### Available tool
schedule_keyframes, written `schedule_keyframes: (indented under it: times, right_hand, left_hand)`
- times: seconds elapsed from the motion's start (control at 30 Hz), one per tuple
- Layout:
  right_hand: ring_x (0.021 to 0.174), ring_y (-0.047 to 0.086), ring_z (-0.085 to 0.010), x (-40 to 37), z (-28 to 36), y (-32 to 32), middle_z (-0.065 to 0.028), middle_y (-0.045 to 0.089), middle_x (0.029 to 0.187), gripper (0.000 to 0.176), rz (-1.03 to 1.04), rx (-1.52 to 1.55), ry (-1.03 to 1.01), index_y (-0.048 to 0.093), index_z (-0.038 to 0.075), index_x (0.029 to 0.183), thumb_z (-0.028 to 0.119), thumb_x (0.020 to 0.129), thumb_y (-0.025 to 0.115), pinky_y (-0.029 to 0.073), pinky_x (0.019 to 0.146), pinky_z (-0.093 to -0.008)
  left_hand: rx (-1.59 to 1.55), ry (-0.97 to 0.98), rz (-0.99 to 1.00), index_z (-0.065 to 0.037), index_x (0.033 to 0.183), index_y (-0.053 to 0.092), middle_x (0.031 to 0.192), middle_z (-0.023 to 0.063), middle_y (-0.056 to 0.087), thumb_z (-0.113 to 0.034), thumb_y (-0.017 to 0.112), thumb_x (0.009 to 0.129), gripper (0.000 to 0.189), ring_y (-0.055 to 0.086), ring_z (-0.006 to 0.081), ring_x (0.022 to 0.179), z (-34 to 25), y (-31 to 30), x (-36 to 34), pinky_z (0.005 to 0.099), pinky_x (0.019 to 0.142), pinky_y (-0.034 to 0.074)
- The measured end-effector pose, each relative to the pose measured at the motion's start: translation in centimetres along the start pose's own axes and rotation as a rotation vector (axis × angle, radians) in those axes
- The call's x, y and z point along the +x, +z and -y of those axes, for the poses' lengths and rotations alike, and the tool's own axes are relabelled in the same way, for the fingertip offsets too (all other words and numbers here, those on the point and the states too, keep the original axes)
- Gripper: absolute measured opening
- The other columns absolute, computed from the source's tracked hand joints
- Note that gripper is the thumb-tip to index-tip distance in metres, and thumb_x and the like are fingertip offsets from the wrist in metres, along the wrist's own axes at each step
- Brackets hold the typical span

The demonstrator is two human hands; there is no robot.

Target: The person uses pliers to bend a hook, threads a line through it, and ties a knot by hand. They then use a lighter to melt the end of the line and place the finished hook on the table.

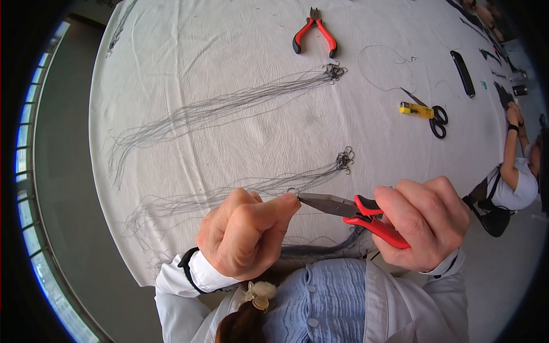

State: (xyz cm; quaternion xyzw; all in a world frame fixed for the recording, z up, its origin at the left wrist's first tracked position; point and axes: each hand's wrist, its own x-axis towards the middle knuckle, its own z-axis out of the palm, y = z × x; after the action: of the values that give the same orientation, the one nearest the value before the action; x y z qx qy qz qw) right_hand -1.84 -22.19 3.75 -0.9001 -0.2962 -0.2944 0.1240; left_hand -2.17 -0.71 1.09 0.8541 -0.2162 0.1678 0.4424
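My left hand (246, 231) pinches a small metal ring (293, 192) with thin grey thread between thumb and forefinger. My right hand (426, 223) grips red-handled needle-nose pliers (354, 210), whose tips touch the ring at my left fingertips. Just beyond lies a bundle of grey threads (240, 191) ending in a cluster of rings (345, 159). A second, longer bundle (229, 103) with its own ring cluster (334, 71) lies farther away on the white cloth.
The white-covered table (171, 46) also holds red-handled cutters (313, 34), black scissors (436, 119) beside a yellow object (416, 110), a loose thread loop (386, 68) and a black bar (462, 73). Another person (514, 171) sits at the right edge.
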Motion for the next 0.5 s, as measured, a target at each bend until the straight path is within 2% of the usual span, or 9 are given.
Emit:
schedule_keyframes:
  times: [0.17,0.23,0.27,0.33,0.43,0.5]
  right_hand:
    - [0.050,0.037,-0.0077,0.0,0.0,-0.2,0.0057,0.051,0.067,0.032,0.004,-0.008,0.004,0.063,0.013,0.073,0.014,0.041,0.064,0.032,0.037,-0.0158]
    - [0.052,0.043,-0.0147,0.0,-0.1,-0.7,-0.0032,0.054,0.067,0.038,0.100,0.058,-0.008,0.062,0.004,0.077,0.005,0.039,0.067,0.031,0.040,-0.0224]
    - [0.052,0.043,-0.0147,0.0,-0.1,-0.8,-0.0032,0.054,0.067,0.038,0.101,0.057,-0.010,0.062,0.004,0.077,0.005,0.039,0.067,0.031,0.040,-0.0224]
    - [0.049,0.036,-0.0103,-0.1,-0.2,-0.8,0.0030,0.048,0.064,0.027,0.124,0.031,0.071,0.061,0.011,0.073,0.011,0.046,0.066,0.030,0.036,-0.0199]
    - [0.048,0.035,-0.0122,0.0,-0.8,-1.2,0.0011,0.047,0.063,0.027,0.189,0.113,0.107,0.060,0.009,0.074,0.010,0.048,0.068,0.029,0.037,-0.0226]
    - [0.047,0.036,-0.0133,-0.2,-1.1,-1.3,0.0001,0.046,0.061,0.029,0.207,0.142,0.107,0.060,0.008,0.076,0.010,0.048,0.069,0.029,0.038,-0.0241]
  left_hand:
    - [-0.004,-0.009,0.019,-0.004,0.086,0.064,0.055,0.0003,0.039,0.006,0.074,0.067,0.024,0.039,0.0091,0.042,0.1,-0.1,0.0,0.0237,0.036,0.030]
    - [-0.015,-0.019,0.034,-0.004,0.086,0.064,0.055,0.0004,0.040,0.004,0.075,0.067,0.024,0.039,0.0091,0.042,0.1,-0.2,0.1,0.0240,0.036,0.030]
    - [-0.020,-0.030,0.053,-0.004,0.086,0.064,0.056,0.0004,0.041,0.001,0.076,0.067,0.023,0.039,0.0086,0.042,0.2,-0.2,0.2,0.0241,0.036,0.030]
    - [-0.026,-0.042,0.071,-0.004,0.086,0.065,0.057,0.0003,0.042,-0.003,0.077,0.067,0.023,0.039,0.0081,0.043,0.2,-0.3,0.4,0.0242,0.037,0.030]
    - [-0.054,-0.098,0.140,-0.004,0.084,0.065,0.058,-0.0003,0.044,-0.010,0.079,0.066,0.024,0.039,0.0069,0.044,0.2,-0.2,1.0,0.0240,0.038,0.030]
    - [-0.122,-0.159,0.183,-0.001,0.082,0.064,0.062,-0.0010,0.052,-0.015,0.081,0.064,0.028,0.032,0.0048,0.045,0.1,0.0,1.4,0.0209,0.041,0.025]
